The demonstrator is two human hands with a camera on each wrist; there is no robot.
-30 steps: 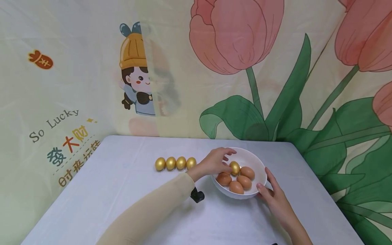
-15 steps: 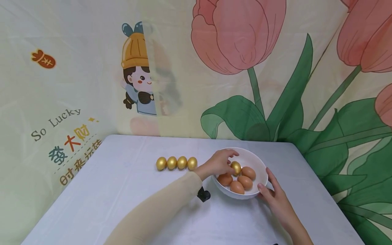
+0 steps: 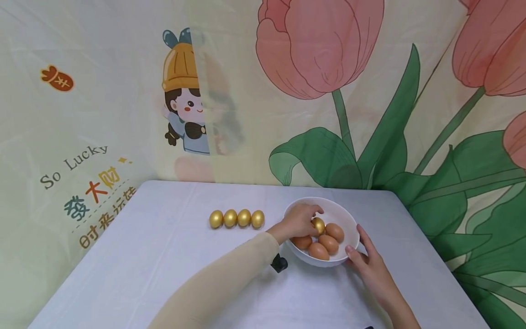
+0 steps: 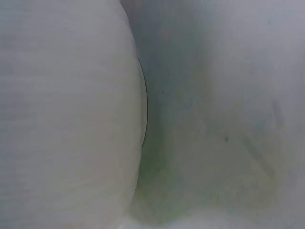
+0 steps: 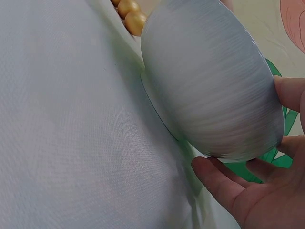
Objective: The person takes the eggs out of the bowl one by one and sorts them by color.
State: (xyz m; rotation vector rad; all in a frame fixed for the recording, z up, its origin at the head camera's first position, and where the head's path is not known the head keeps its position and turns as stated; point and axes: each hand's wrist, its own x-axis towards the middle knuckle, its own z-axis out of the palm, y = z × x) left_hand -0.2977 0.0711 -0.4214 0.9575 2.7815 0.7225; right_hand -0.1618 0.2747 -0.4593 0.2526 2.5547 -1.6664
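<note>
Your left hand (image 3: pixel 301 221) reaches into the white bowl (image 3: pixel 334 212) near the far edge of the table (image 3: pixel 172 228), fingers curled round a golden egg (image 3: pixel 318 226). Your right hand (image 3: pixel 370 265) clasps the bowl's right rim.

The white bowl (image 4: pixel 66 114) fills the left, its curved side bordering the shadowed pale tabletop (image 4: pixel 257 71).

Head view's decently bright, soft even light, little glints on the gold eggs (image 3: pixel 230 219). Left wrist cam is way dimmer, murky, and the white bowl (image 4: pixel 71 114) looks mushy; right wrist's crisper.
</note>
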